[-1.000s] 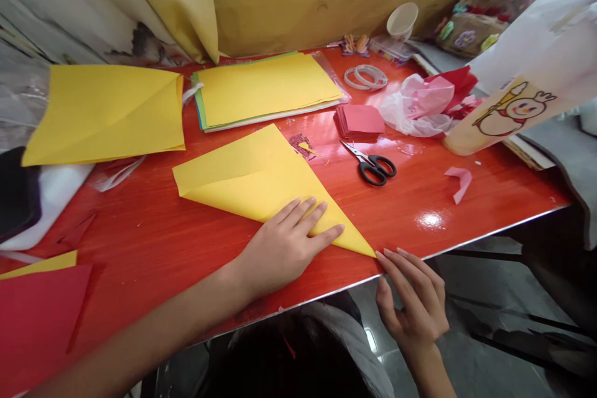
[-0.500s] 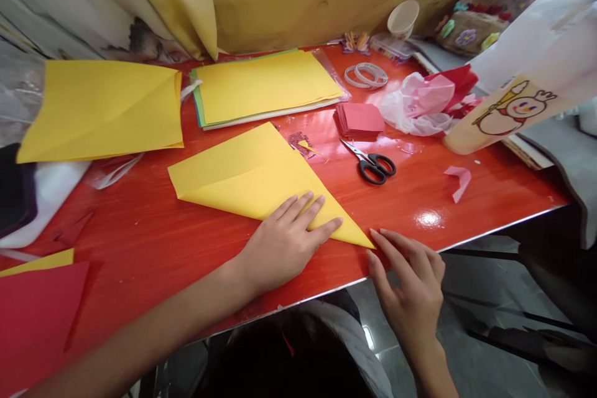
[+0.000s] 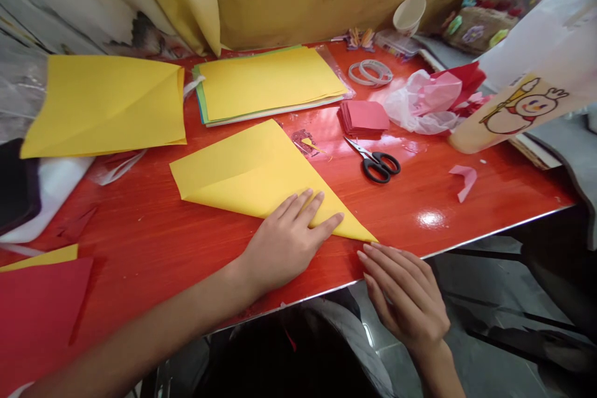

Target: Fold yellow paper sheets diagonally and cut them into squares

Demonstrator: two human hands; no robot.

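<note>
A folded sheet of yellow paper (image 3: 247, 165) lies on the red table, narrowing to a sharp point at its right end. My left hand (image 3: 289, 239) rests flat on its lower right part, fingers spread. Close to the pointed tip is my right hand (image 3: 405, 292), its fingers stretched out side by side over the table edge; whether the fingertips touch the paper I cannot tell. Black-handled scissors (image 3: 375, 160) lie to the right of the sheet, with a stack of small red paper pieces (image 3: 364, 117) just behind them.
Behind lies a pile of coloured paper (image 3: 275, 84), with more yellow sheets (image 3: 107, 106) at left and red paper (image 3: 41, 305) at near left. Tape rolls (image 3: 370, 73), a crumpled plastic bag (image 3: 420, 99) and a tall drink cup (image 3: 517, 106) stand at right. The table's edge (image 3: 504, 224) runs close by.
My right hand has shifted slightly down from the paper's tip, and its fingers have drawn closer together. The left hand stays on the paper. The view has moved slightly.
</note>
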